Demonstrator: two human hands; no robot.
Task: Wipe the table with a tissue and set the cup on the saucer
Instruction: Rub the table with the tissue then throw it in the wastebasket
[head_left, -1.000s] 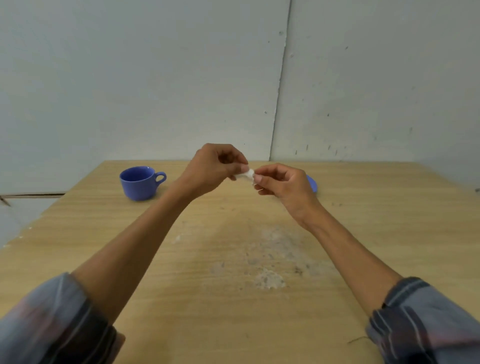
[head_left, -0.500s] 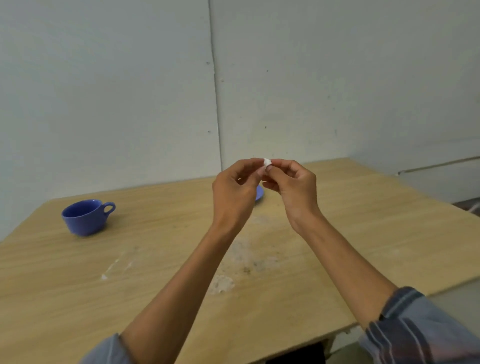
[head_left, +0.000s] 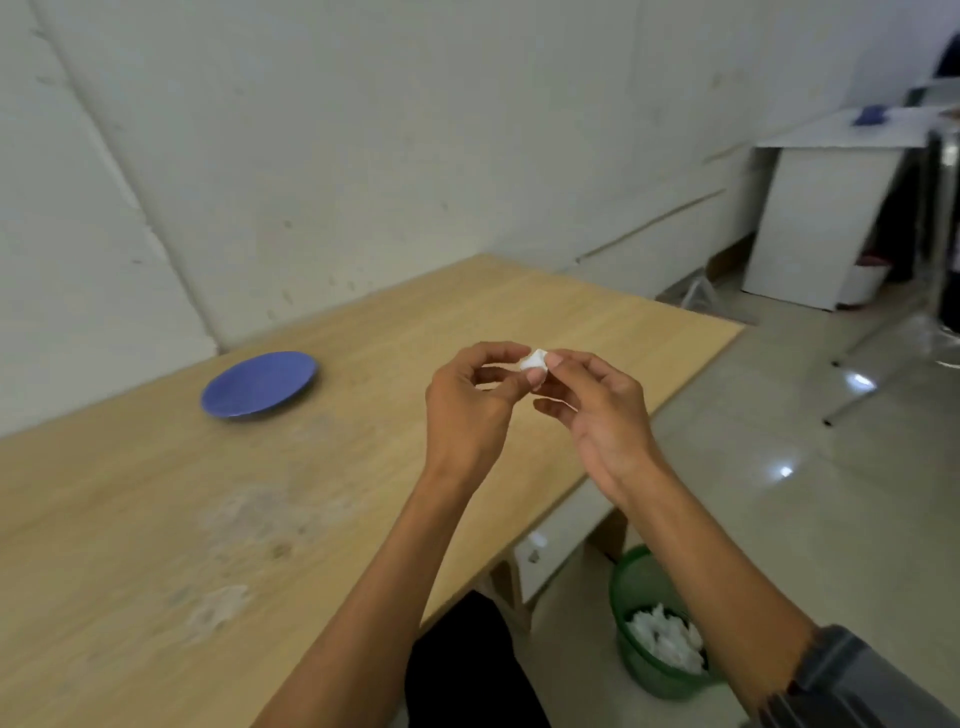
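A small crumpled white tissue (head_left: 534, 359) is pinched between the fingertips of my left hand (head_left: 467, 410) and my right hand (head_left: 597, 410), held up above the right part of the wooden table (head_left: 156, 519). A blue saucer (head_left: 260, 383) lies on the table near the wall, well left of my hands. Pale smears (head_left: 249, 519) mark the tabletop below and left of my left forearm. The blue cup is out of view.
A green bin (head_left: 631, 603) holding white tissues stands on the tiled floor beside the table's right edge, under my right forearm. A white desk (head_left: 821, 218) stands far right by the wall. The table's right edge runs diagonally behind my hands.
The view has swung right: the cup has left the frame, the saucer now sits far left, and the bin and floor have appeared. Both hands still pinch the tissue.
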